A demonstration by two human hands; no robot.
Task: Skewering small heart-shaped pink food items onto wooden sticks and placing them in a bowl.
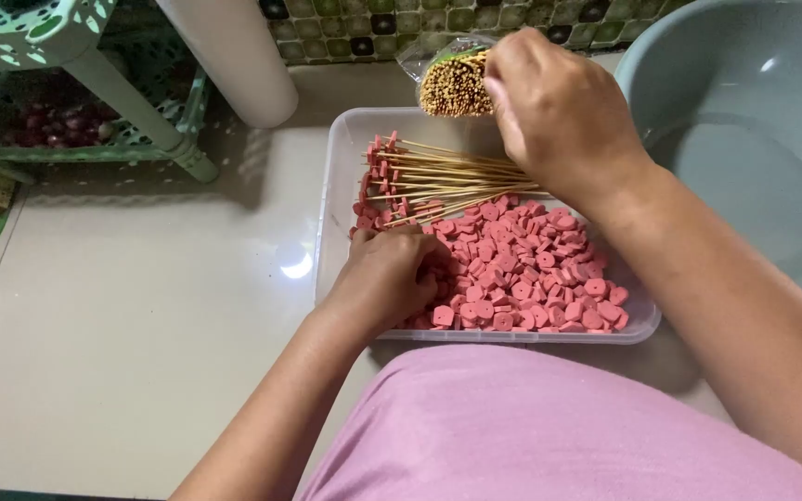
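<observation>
From the head view, your left hand (384, 274) rests down in the clear plastic tray (338, 176), at its near left part; its fingers (420, 249) are curled loosely inward and press into the heap of pink sausage slices (531, 264), though whether they have pinched a slice you cannot tell, since the knuckles hide the tips; the slices fill the near and right part of the tray, small round pieces piled thick, some lying flat and some on edge; your right hand (559, 116) is raised over the far edge of the tray, its fingers (512, 70) bent and drawn together at the top of a bundle of bamboo skewers (455, 88), touching the ends of the sticks; whether a single stick is gripped between them is hidden by the hand itself; the bundle stands tilted in a clear wrapper with a green band, just beyond the tray's far wall; inside the tray, along its far part, lie the loaded skewers (438, 181), sticks laid side by side with pink slices threaded at their left ends, just beyond your left hand; the tray sits on the pale tiled floor (141, 306); to its right stands a large grey basin (744, 111), close beside the tray; at far left a green plastic rack (76, 102) holds dark red onions in its lower basket.
</observation>
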